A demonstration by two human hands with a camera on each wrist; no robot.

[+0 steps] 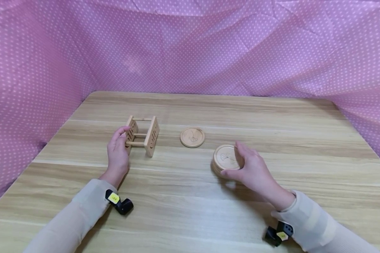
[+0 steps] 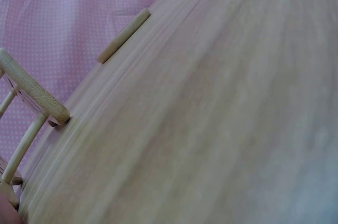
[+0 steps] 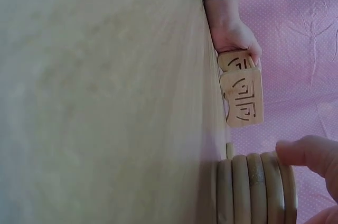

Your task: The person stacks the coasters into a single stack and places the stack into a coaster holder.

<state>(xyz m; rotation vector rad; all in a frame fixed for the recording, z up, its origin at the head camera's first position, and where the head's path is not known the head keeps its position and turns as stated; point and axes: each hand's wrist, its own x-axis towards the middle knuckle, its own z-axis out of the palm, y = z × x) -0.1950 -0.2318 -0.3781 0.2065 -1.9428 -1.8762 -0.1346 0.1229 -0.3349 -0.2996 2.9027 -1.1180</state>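
Observation:
At the left, a wooden coaster holder stands on the table, its two cut-out side panels joined by thin rods. My left hand holds its left panel, with a finger over the panel's top edge in the right wrist view. Right of centre sits a stack of round wooden coasters, several high, a leaf design engraved on the top one. Thumb and fingers of my right hand pinch the top coaster at its rim. Between holder and stack, a single coaster lies flat, leaf side up.
The wood-grain table reaches back to a pink polka-dot cloth, which hangs behind it and along both sides. A small black camera is strapped to the left wrist, another camera to the right.

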